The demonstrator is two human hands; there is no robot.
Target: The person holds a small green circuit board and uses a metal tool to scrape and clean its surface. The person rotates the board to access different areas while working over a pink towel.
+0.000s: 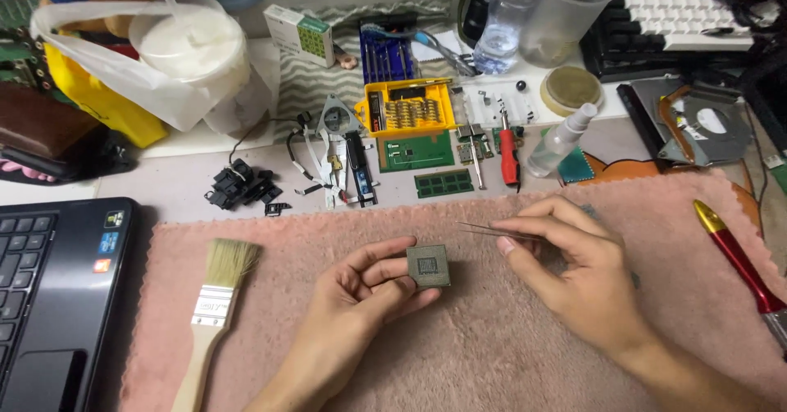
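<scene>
At the far left I see a black laptop with its corner lying beside the pink towel that covers the near part of the desk. On the towel's left side lies 1 paintbrush, bristles pointing away from me. Next comes my left hand, resting on the towel near the middle; its thumb and fingers are curled closed around the edges of a small square processor chip, which is tilted up with its pin side facing me. Just right of the chip, my right hand pinches a pair of thin metal tweezers, fingers closed tight on the handle and the tips pointing left, just above the chip without touching it. At the right edge lies a red-handled tool. Beyond the towel, in the middle, sits a yellow screwdriver bit case and 2 green circuit boards.
</scene>
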